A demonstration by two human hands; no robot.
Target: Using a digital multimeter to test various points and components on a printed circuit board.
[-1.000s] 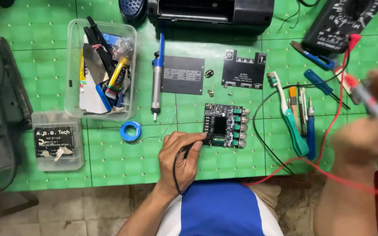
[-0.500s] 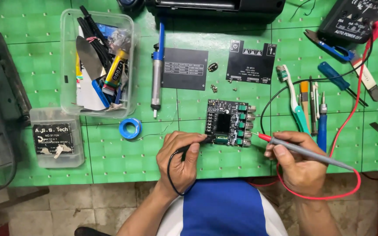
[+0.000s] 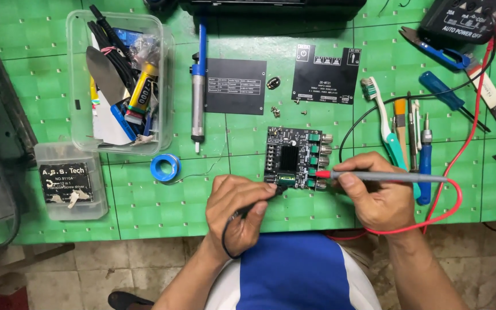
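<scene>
Circuit board [image 3: 291, 158], small and dark with a row of green-capped knobs down its right edge, lies flat on the green gridded mat [image 3: 144, 206] just in front of the seated person, between both hands. The left hand [image 3: 237, 208] is closed around a black probe [image 3: 271, 190], its tip pressed to the board's lower edge, the black lead looping back under the wrist. The right hand [image 3: 377, 195] pinches a red-tipped probe [image 3: 374, 176] like a pen, and the point meets the board's lower right side; from here I cannot tell which contact it sits on. To do this well, I'd judge that both tips want to rest steady on single points, heels of the hands planted on the mat, so that neither slips across neighbouring pins. The red lead [image 3: 460, 149] curves away towards the black meter [image 3: 466, 20] at the top right and should hang slack, not tug. Loose screws [image 3: 275, 111] lie just above the board, beside two black cover plates [image 3: 236, 86]; a blue-handled solder sucker [image 3: 198, 86] and a clear tub of tools [image 3: 162, 86] sit well to the left.
</scene>
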